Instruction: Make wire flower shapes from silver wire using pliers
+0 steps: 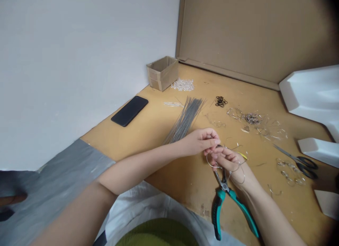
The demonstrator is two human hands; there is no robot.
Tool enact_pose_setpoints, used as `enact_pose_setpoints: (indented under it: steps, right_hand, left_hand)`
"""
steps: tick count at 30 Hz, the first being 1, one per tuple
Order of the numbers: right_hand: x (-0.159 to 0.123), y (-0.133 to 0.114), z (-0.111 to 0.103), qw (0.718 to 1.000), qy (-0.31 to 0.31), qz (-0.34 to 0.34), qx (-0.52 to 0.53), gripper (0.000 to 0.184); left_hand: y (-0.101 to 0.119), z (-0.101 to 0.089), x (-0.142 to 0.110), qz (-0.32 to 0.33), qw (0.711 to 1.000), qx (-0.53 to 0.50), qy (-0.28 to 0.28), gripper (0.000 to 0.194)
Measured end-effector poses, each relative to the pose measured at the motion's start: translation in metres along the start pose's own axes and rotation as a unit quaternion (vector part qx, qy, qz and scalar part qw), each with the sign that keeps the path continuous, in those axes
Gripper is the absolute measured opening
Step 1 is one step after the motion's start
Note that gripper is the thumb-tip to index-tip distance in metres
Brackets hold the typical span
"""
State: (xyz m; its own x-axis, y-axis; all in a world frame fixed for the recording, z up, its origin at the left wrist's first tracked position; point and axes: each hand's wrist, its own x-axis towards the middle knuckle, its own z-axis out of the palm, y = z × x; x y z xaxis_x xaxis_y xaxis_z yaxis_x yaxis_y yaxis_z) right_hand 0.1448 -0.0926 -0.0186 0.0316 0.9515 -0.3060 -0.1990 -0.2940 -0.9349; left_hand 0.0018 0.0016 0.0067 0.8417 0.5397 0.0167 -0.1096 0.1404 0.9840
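My left hand (205,140) and my right hand (227,159) meet over the table's front part, both with fingers pinched together. Between them is a thin silver wire (208,161), bent into loops that hang below the fingertips and across my right hand. The exact spot where the left fingertips grip is partly hidden. Just under the hands lie pliers (224,187) with teal handles, their jaws partly covered by my right hand. Behind my left wrist lies a bundle of straight grey wires (189,115).
A small cardboard box (162,74) stands beside a pile of clear small pieces (183,85). A black phone (129,111) lies at left. Black rings (220,101), tangled bent wires (254,118) and scissors (302,161) lie to the right, near white foam pieces (315,92).
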Motion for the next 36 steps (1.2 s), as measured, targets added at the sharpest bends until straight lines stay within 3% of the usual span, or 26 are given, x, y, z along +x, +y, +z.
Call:
enact_pose_setpoints:
  steps: [8, 13, 25, 31, 36]
  right_hand:
    - [-0.001, 0.001, -0.001, 0.998, -0.023, -0.03, -0.047, 0.019]
    - [-0.007, -0.004, 0.003, 0.996, -0.02, -0.018, -0.082, 0.024]
    - [-0.009, -0.011, -0.001, 0.98, -0.078, -0.013, -0.184, 0.036]
    - [-0.012, -0.008, 0.005, 0.985, -0.003, 0.001, -0.174, 0.032]
    - [-0.01, -0.003, 0.0, 0.989, -0.021, -0.004, -0.145, 0.028]
  left_hand:
    - [0.003, -0.001, -0.002, 0.023, 0.999, 0.026, -0.009, 0.015]
    - [0.005, -0.001, -0.003, 0.027, 0.999, 0.016, -0.019, 0.016]
    - [0.0, 0.002, -0.003, 0.016, 0.999, 0.016, -0.023, 0.016]
    - [-0.002, 0.003, -0.004, 0.023, 0.999, 0.009, -0.02, 0.017]
    - [0.0, 0.003, -0.004, 0.029, 0.999, 0.001, -0.016, 0.019]
